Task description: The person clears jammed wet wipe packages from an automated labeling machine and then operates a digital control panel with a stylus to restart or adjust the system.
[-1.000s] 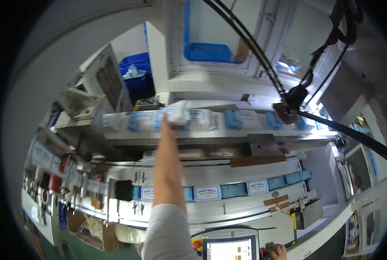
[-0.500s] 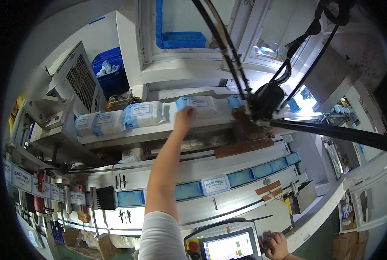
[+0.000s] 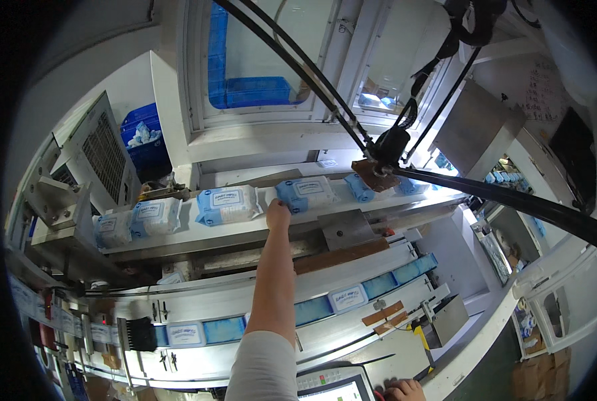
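Observation:
My left hand reaches across to the far conveyor with its fingers curled in. They close at the left end of a blue-and-white pack of wipes; the fingertips are partly hidden. Left of the hand lies another wipes pack, with two more, one of them a blue-and-white pack, farther left on the same belt. At the lower edge, my right hand rests beside the control panel, fingers bent around its side next to a small red part. What those fingers hold is hidden.
A black-armed picker hangs over the far conveyor, above packs on the right. Nearer runs a strip of blue film with white label plates. A black brush crosses its left end. A blue bin stands behind.
The whole view has shifted and tilted. Packs on the far belt are spaced differently, and my left hand stays at the same pack. A second label plate shows right of the brush.

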### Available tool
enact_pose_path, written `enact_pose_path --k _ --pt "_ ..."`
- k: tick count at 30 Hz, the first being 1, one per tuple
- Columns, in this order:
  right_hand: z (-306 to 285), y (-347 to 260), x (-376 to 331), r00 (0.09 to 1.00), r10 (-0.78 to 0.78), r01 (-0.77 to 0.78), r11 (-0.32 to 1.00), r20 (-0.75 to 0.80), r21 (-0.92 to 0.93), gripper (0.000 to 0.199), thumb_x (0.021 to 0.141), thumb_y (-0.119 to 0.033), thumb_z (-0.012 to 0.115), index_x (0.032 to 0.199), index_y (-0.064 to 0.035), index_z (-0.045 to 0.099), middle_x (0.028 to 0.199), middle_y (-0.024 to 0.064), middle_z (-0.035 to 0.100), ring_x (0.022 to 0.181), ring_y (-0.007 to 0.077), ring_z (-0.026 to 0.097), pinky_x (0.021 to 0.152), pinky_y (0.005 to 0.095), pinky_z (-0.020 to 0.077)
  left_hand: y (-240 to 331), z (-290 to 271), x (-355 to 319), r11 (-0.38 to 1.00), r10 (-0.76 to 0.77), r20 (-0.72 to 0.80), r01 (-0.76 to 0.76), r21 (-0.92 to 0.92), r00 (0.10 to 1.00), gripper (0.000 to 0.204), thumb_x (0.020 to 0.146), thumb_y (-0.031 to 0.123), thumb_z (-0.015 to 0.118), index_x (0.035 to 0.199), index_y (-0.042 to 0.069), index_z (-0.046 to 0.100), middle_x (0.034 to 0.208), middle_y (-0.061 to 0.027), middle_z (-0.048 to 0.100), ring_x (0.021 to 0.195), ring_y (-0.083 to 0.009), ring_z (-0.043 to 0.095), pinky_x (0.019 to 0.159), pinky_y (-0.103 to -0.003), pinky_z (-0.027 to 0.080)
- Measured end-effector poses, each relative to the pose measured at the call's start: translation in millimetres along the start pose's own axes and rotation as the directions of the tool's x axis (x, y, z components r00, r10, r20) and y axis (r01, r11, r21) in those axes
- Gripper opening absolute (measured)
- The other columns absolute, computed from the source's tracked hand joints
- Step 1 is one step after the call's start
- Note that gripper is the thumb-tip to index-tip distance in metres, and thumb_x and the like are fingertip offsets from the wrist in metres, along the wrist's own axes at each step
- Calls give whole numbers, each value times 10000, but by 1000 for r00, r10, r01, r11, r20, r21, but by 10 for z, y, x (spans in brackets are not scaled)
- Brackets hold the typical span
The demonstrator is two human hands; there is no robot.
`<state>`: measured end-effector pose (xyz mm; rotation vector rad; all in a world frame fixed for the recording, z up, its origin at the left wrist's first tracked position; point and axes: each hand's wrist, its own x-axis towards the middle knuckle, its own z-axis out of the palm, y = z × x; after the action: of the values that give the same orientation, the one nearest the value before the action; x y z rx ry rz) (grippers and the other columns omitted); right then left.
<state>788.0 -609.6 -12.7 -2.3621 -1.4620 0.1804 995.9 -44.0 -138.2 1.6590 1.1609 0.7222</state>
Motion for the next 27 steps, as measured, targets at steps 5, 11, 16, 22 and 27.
enact_pose_path --k 5,11,16,22,27 --pt "20 104 -130 1000 1 -2 999 20 35 344 687 -143 525 1016 -45 545 1054 172 518 917 371 461 782 464 385 7 -324 -434 433 -140 155 201 -879 978 119 862 212 556 931 124 516 908 7 544 839 -191 527 687 -426 443" --pt "136 240 -163 995 -97 98 995 29 -34 338 658 -212 554 960 -61 550 978 126 520 942 334 477 801 445 393 422 -1809 -1614 249 -110 86 111 -962 990 85 898 175 502 949 156 437 916 -5 501 850 -190 521 738 -404 470" --pt "89 246 -191 989 -133 140 982 -56 129 434 667 -128 585 1088 -58 501 1052 146 513 988 343 470 842 431 388 838 -2801 -3512 187 42 -107 -113 -976 993 73 907 150 477 954 120 429 1003 -41 523 973 -224 540 896 -469 440" --pt "-691 -215 274 860 -329 474 799 -390 371 409 730 -98 641 1120 -53 526 1137 162 511 1051 346 480 902 406 382 775 -2992 -5340 152 66 34 23 -988 997 260 915 179 436 1157 87 400 1257 -160 468 1141 -334 485 957 -499 408" --pt "-1652 -848 316 542 -797 835 545 -266 71 395 687 -123 700 1066 -70 603 1148 106 540 1009 289 516 858 377 426 958 -2863 -6247 198 52 207 193 -961 977 402 925 207 377 1298 67 322 1305 -132 427 1184 -308 457 956 -488 415"
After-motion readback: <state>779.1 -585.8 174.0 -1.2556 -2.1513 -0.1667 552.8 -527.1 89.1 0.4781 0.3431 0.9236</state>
